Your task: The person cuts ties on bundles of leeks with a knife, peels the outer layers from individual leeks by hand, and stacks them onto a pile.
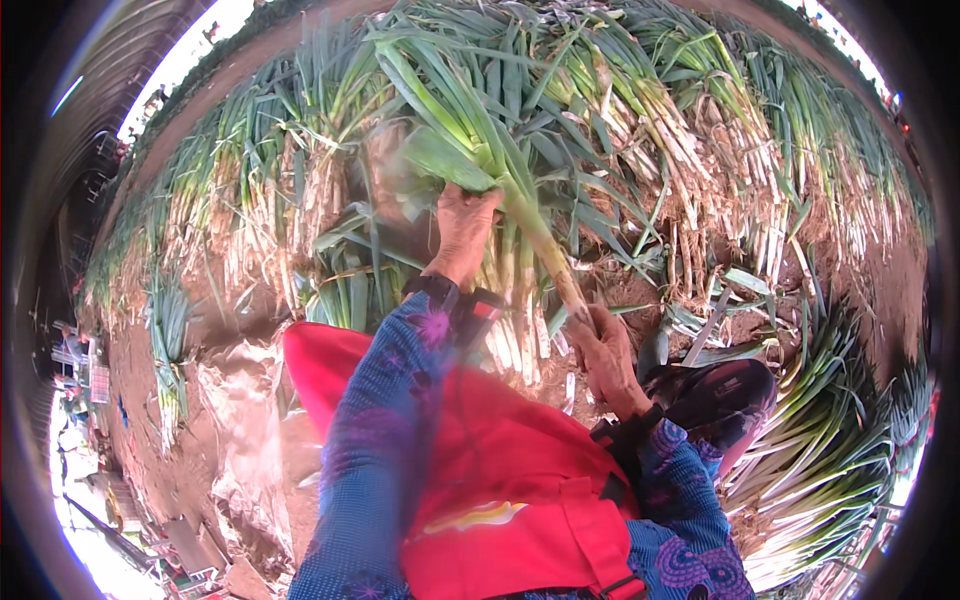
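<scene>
A large leek [537, 238] slants in front of me, its green leaves fanned out at the far end and its pale stem toward me. My right hand [607, 360] is closed around the lower end of that stem, hiding the root end. Higher up, where the leaves split from the stem, my left hand [463, 230] is closed on a broad green leaf [447, 157] that is blurred by motion. Beneath the held leek lie more leeks [512, 325] with their white ends toward me.
Piles of leeks [690, 130] spread in a wide arc beyond my hands, and more lie on the left [250, 190]. Another heap [800, 450] is at the lower right, by my knee [725, 400]. A pale plastic sheet [240, 430] covers some soil on the left.
</scene>
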Demonstrator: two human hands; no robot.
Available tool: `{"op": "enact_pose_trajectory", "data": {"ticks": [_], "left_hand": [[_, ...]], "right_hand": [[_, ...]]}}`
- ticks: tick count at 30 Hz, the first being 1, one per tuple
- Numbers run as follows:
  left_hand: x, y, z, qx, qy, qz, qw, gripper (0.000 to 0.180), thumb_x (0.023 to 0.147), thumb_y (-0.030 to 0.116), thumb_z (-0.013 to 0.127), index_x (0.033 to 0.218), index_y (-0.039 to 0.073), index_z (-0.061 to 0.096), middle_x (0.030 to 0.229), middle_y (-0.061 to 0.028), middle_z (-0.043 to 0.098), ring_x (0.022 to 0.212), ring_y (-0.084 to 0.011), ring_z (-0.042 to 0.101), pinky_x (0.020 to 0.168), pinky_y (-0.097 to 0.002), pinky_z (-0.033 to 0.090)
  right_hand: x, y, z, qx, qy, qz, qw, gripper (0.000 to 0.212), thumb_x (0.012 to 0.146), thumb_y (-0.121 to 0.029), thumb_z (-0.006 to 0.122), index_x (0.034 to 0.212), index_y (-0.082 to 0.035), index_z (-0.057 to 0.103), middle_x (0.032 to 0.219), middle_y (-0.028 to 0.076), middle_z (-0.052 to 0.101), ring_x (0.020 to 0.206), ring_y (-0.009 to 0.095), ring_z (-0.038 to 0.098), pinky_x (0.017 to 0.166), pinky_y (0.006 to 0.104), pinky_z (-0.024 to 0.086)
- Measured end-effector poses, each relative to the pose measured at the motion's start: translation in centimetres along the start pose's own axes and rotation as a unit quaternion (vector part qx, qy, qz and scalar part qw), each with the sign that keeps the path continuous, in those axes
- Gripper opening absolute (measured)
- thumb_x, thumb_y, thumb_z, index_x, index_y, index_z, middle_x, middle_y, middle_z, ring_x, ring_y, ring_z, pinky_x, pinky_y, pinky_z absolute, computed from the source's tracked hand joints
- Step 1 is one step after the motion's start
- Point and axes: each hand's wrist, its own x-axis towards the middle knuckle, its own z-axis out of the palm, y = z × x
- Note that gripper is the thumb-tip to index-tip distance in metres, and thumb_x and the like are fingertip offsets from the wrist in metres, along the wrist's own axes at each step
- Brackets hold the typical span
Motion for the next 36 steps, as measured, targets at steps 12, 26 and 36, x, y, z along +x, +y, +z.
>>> {"op": "enact_pose_trajectory", "data": {"ticks": [12,26,36], "left_hand": [[-2.5,1.8,0.3,0.087,-0.010,0.082,0.993,0.025,0.078,-0.001,0.064,0.102,0.003,0.058,0.085,-0.0014,0.063,0.072,-0.0074,0.057,0.065,-0.0231,0.047],[-3.6,0.6,-3.9,-0.004,-0.017,-0.055,0.998,0.044,0.080,0.007,0.069,0.116,0.010,0.043,0.101,-0.0013,0.060,0.086,-0.0112,0.057,0.068,-0.0264,0.043],[-2.2,-4.2,-2.3,0.069,0.103,-0.028,0.992,0.052,0.072,0.002,0.072,0.116,0.008,0.044,0.103,-0.0041,0.060,0.088,-0.0163,0.059,0.073,-0.0322,0.045]], "right_hand": [[1.6,1.6,0.8,-0.292,0.098,-0.104,0.946,0.032,0.082,-0.017,0.068,0.110,-0.003,0.059,0.083,0.005,0.065,0.071,0.013,0.058,0.064,0.0282,0.047],[1.6,0.8,2.7,-0.215,-0.058,-0.096,0.970,0.027,0.083,-0.021,0.068,0.102,-0.005,0.058,0.080,0.003,0.061,0.074,0.013,0.056,0.062,0.0286,0.046],[1.9,2.6,3.3,-0.357,0.063,-0.246,0.899,0.018,0.081,-0.016,0.067,0.095,-0.010,0.057,0.071,0.010,0.062,0.061,0.025,0.061,0.057,0.0357,0.046]]}}
